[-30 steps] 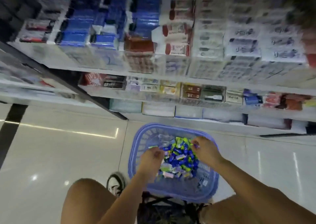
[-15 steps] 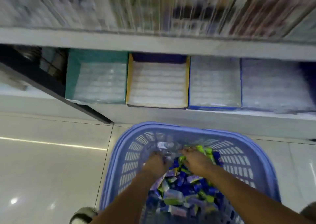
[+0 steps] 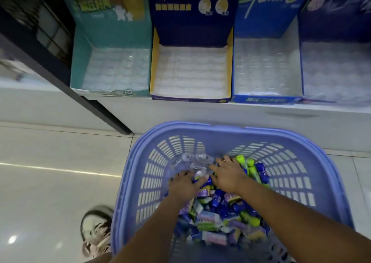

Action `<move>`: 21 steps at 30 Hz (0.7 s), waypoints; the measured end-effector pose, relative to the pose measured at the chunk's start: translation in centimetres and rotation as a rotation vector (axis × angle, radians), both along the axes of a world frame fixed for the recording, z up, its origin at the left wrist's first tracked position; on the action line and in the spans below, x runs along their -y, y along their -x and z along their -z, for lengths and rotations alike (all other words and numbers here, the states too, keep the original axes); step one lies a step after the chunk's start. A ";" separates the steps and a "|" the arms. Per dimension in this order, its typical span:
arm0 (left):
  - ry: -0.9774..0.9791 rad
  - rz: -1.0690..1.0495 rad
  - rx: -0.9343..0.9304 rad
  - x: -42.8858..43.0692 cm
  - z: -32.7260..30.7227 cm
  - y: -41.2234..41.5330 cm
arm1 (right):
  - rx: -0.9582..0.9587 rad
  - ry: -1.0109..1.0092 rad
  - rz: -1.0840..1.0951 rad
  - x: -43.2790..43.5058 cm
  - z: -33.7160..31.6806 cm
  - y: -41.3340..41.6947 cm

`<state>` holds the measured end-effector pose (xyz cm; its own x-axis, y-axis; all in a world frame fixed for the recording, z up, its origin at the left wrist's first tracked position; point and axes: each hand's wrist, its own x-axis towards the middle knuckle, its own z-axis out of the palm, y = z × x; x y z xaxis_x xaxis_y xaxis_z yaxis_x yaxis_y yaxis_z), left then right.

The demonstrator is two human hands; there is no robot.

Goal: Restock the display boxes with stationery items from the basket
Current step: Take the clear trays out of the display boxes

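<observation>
Both hands are working inside the basket.
Left hand (image 3: 183, 184) and right hand (image 3: 228, 174) are lying fingers spread, clasping nothing, on the stationery items (image 3: 212, 222) heaped in the basket (image 3: 200, 128). Clear plastic pieces (image 3: 192, 161) are lying at the basket's far wall. The display boxes (image 3: 190, 12) are standing just beyond the basket.

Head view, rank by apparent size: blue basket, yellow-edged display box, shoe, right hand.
1. blue basket: largest, though it is nearest the camera, which inflates it.
2. yellow-edged display box.
3. shoe and right hand: they look about alike and the shoe is partly hidden, so unranked.
</observation>
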<state>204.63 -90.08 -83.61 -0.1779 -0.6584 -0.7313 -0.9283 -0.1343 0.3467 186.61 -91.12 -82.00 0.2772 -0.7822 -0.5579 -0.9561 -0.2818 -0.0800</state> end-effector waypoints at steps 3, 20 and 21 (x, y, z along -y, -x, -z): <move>-0.030 -0.001 -0.040 0.1 0.1 -0.4 | -0.032 -0.045 0.021 0.9 0.0 -0.6; -0.239 -0.198 -0.337 -2.3 -4.0 2.0 | 0.038 -0.500 -0.022 -0.9 -6.2 1.1; -0.230 -0.170 -0.351 -2.8 -4.6 2.1 | 0.028 -0.527 -0.023 -1.3 -7.0 1.2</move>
